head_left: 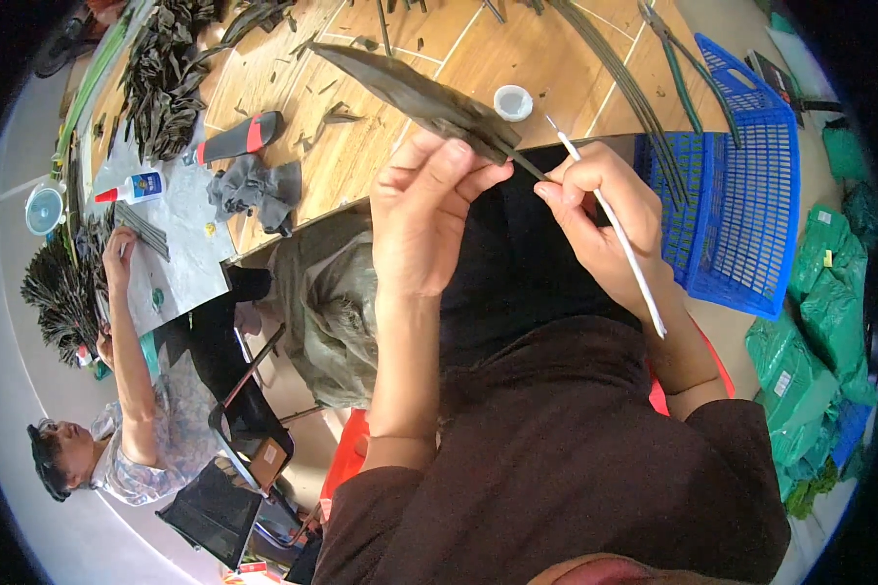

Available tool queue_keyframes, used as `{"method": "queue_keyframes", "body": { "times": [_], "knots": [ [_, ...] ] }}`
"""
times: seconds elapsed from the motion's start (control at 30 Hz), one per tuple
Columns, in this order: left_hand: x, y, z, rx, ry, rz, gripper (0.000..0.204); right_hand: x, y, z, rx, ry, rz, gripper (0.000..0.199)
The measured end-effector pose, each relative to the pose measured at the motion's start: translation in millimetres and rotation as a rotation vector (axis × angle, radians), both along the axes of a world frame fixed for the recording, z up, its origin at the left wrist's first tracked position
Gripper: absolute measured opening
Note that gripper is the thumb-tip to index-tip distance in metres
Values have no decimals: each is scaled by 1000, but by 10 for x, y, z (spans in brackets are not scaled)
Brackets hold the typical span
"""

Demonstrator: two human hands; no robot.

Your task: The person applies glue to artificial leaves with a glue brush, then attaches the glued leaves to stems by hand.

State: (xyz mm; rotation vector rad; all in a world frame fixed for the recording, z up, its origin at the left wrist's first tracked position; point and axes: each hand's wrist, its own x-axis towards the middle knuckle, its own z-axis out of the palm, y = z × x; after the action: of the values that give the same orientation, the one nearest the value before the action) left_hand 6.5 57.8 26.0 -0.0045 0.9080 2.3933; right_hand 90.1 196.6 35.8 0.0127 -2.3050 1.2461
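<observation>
My left hand is closed on a long dark grey-green artificial leaf, thumb and fingers pinching its lower end. The leaf points up and to the left over the table. From its base a thin stem runs to my right hand, whose thumb and forefinger pinch the stem's end. That same hand also holds a slim white brush, lying slantwise across the fingers with its fine tip upward. Just beyond the hands stands a small white cup with pale contents.
Wooden table carries leaf scraps, dark crumpled cloth, a black-red tool, a glue bottle and green-handled pliers. At right are a blue basket and green bags. A co-worker works at left.
</observation>
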Motion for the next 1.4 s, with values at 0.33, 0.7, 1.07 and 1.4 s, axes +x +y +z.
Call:
{"method": "queue_keyframes", "body": {
  "times": [0.33, 0.7, 1.07, 1.4],
  "knots": [
    [-51, 93, 401, -271, 74, 31, 9, -61, -118, 367, 37, 43, -90, 23],
    [-11, 97, 592, -306, 118, 59, 8, 26, -151, 530, 67, 90, -120, 24],
    [-109, 88, 435, -348, 116, 73, 14, 155, -76, 393, -248, 13, -111, 8],
    [-218, -148, 248, -414, 103, 116, 15, 136, 283, 543, -622, 17, -146, 32]
  ]
}}
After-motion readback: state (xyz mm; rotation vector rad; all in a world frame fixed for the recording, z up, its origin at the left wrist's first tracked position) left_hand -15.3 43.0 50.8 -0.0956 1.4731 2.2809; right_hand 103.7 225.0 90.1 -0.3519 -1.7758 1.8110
